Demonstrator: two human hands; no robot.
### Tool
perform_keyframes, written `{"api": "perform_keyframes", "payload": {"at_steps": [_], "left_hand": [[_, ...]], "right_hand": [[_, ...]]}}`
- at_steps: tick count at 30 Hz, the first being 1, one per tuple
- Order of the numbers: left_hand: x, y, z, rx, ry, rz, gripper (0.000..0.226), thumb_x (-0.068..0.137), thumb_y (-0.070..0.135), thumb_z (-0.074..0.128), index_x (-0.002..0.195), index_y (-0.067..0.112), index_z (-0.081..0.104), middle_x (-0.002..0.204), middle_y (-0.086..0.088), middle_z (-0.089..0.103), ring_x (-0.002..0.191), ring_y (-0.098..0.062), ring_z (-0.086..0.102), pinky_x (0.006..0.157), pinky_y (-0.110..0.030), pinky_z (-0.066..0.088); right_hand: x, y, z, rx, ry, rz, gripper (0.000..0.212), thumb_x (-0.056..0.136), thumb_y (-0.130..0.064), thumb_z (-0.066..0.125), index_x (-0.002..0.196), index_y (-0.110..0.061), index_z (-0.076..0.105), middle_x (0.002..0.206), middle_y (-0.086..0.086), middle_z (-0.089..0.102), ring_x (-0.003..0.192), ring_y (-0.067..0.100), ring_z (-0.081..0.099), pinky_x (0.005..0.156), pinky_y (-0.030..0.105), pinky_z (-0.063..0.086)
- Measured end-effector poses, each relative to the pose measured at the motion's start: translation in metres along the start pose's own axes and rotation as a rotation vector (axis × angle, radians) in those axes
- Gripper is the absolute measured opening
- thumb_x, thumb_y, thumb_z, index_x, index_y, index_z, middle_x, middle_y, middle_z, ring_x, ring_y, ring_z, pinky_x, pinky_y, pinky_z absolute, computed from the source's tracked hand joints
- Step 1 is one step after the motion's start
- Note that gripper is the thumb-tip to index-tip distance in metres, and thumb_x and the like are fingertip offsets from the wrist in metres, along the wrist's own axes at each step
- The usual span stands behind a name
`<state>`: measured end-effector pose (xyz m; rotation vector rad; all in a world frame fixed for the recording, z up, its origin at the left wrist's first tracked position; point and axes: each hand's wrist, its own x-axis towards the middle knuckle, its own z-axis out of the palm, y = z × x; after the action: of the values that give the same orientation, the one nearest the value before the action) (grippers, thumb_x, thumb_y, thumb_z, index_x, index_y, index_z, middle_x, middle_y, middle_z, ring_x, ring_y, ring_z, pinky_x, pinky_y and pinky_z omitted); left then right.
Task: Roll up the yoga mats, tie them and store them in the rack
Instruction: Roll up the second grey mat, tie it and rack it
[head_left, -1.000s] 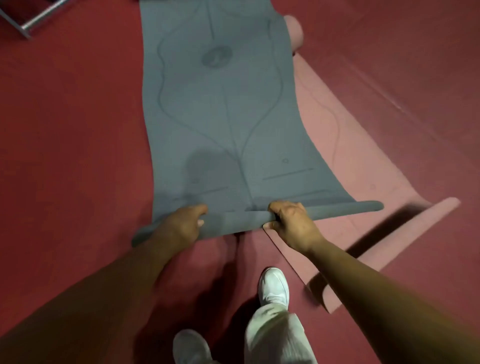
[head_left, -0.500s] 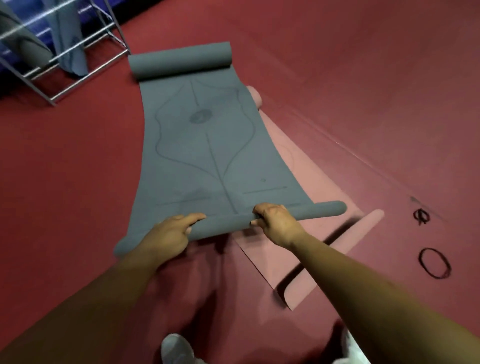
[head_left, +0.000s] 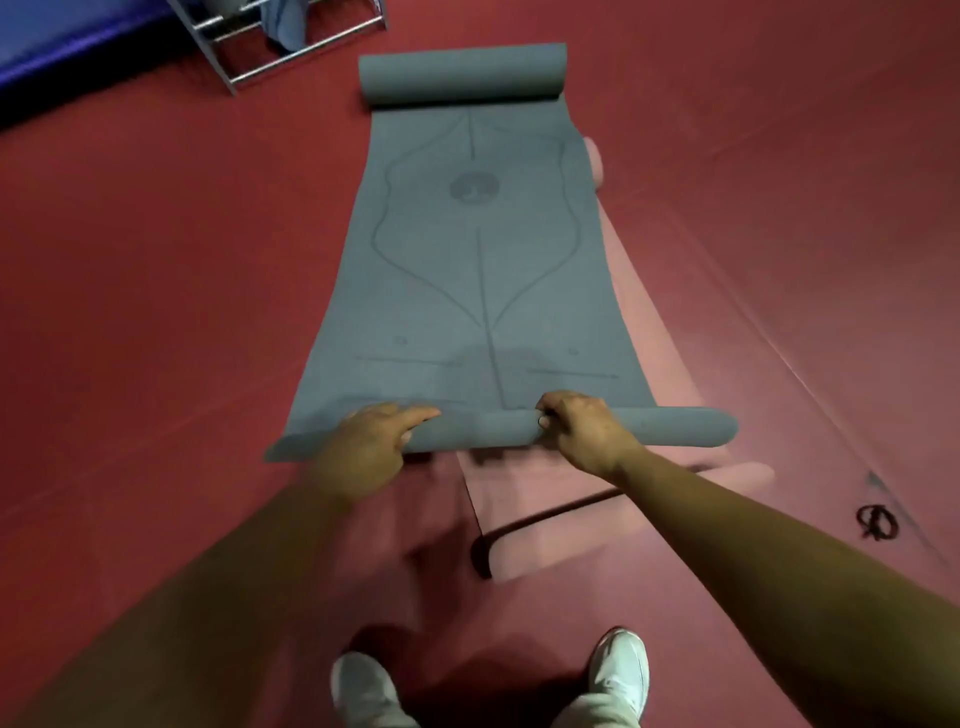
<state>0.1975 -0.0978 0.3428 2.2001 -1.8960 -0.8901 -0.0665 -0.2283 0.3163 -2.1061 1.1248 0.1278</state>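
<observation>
A grey-blue yoga mat printed with dark alignment lines (head_left: 478, 270) lies lengthways on the dark red floor (head_left: 156, 260). Its right side overlaps a pale pink yoga mat (head_left: 649, 332) spread beneath it. Its far end is a thick roll near a metal-tube rack (head_left: 306, 51) at the top left, and its near end is turned into a thin roll.

The left hand (head_left: 363, 447), which is blurred, lies over that thin roll with fingers curled on top and thumb stretched along it. The right hand (head_left: 587, 428) grips the roll further right, fingers hooked over the top.

Since half a second ago both hands have stayed on the near roll, while the view has swung so the mat now runs straight ahead. Two white shoes (head_left: 621, 670) show at the bottom edge, where one showed then. One black loop (head_left: 877, 522) lies on the floor to the right, where two showed.
</observation>
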Motion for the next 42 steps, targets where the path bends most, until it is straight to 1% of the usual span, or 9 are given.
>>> {"api": "perform_keyframes", "payload": {"at_steps": [6,13,17,24,26,28,32,36,42], "left_hand": [[-0.008,-0.005,0.049,-0.065,-0.021,-0.031,0.05,0.09,0.023,0.041,0.137,0.034,0.054,0.117,-0.002,0.063,0.113,-0.026,0.057,0.099,-0.039,0.044],[-0.009,-0.04,0.111,-0.137,-0.006,-0.071,0.053,0.087,0.028,0.038,0.137,0.028,0.056,0.112,-0.006,0.064,0.108,-0.028,0.059,0.097,-0.039,0.045],[-0.001,-0.053,0.17,-0.14,-0.058,-0.141,0.043,0.098,0.011,0.047,0.138,0.024,0.055,0.133,-0.007,0.059,0.126,-0.026,0.052,0.109,-0.032,0.036],[0.024,-0.063,0.292,-0.179,-0.063,-0.198,0.046,0.096,0.003,0.048,0.138,0.021,0.056,0.131,-0.009,0.061,0.123,-0.026,0.055,0.105,-0.033,0.04],[0.034,-0.073,0.313,-0.151,-0.068,-0.194,0.045,0.098,0.009,0.047,0.141,0.022,0.052,0.134,-0.008,0.058,0.126,-0.025,0.052,0.106,-0.027,0.036],[0.041,-0.091,0.33,-0.043,-0.115,-0.167,0.051,0.098,0.031,0.046,0.148,0.023,0.042,0.137,-0.009,0.055,0.128,-0.025,0.049,0.107,-0.026,0.033],[0.048,-0.129,0.365,0.169,-0.21,-0.14,0.091,0.078,0.07,0.042,0.155,0.026,0.019,0.128,-0.01,0.051,0.121,-0.026,0.05,0.104,-0.032,0.04],[0.06,-0.153,0.382,0.203,-0.198,-0.099,0.09,0.076,0.078,0.036,0.152,0.034,0.018,0.129,-0.005,0.054,0.121,-0.023,0.052,0.102,-0.036,0.043],[0.083,-0.147,0.355,0.328,-0.211,-0.053,0.072,0.086,0.065,0.054,0.145,0.035,0.027,0.13,-0.002,0.056,0.119,-0.022,0.054,0.097,-0.035,0.045]], "right_hand": [[-0.021,0.022,0.015,0.03,-0.007,0.095,0.011,0.096,-0.015,0.059,0.102,-0.01,0.065,0.105,0.01,0.069,0.101,0.031,0.06,0.079,0.028,0.038],[-0.002,0.04,0.061,0.013,-0.02,0.096,0.012,0.095,-0.017,0.059,0.104,-0.012,0.066,0.102,0.011,0.07,0.099,0.03,0.061,0.079,0.03,0.041],[0.015,0.076,0.103,-0.002,-0.1,0.046,0.012,0.095,-0.015,0.056,0.101,-0.011,0.065,0.103,0.013,0.07,0.099,0.034,0.06,0.082,0.033,0.044],[0.045,0.171,0.181,-0.042,-0.237,0.031,0.012,0.096,-0.016,0.054,0.099,-0.014,0.065,0.107,0.012,0.069,0.1,0.031,0.059,0.081,0.029,0.043],[0.062,0.19,0.198,-0.033,-0.237,-0.012,0.011,0.096,-0.018,0.055,0.101,-0.014,0.064,0.102,0.01,0.069,0.096,0.029,0.06,0.077,0.027,0.041],[0.08,0.203,0.216,-0.007,-0.221,-0.072,0.009,0.096,-0.02,0.059,0.103,-0.015,0.06,0.092,0.008,0.068,0.085,0.026,0.058,0.071,0.027,0.039],[0.116,0.214,0.254,0.008,-0.202,-0.194,0.009,0.095,-0.02,0.06,0.096,-0.019,0.051,0.077,0.006,0.063,0.073,0.026,0.054,0.067,0.031,0.041],[0.141,0.229,0.274,0.0,-0.257,-0.205,0.015,0.096,-0.021,0.06,0.085,-0.022,0.049,0.064,-0.003,0.052,0.061,0.014,0.046,0.062,0.028,0.037],[0.152,0.226,0.26,-0.061,-0.253,-0.228,0.013,0.098,-0.02,0.056,0.087,-0.019,0.049,0.063,-0.003,0.048,0.06,0.013,0.041,0.059,0.023,0.036]]}}
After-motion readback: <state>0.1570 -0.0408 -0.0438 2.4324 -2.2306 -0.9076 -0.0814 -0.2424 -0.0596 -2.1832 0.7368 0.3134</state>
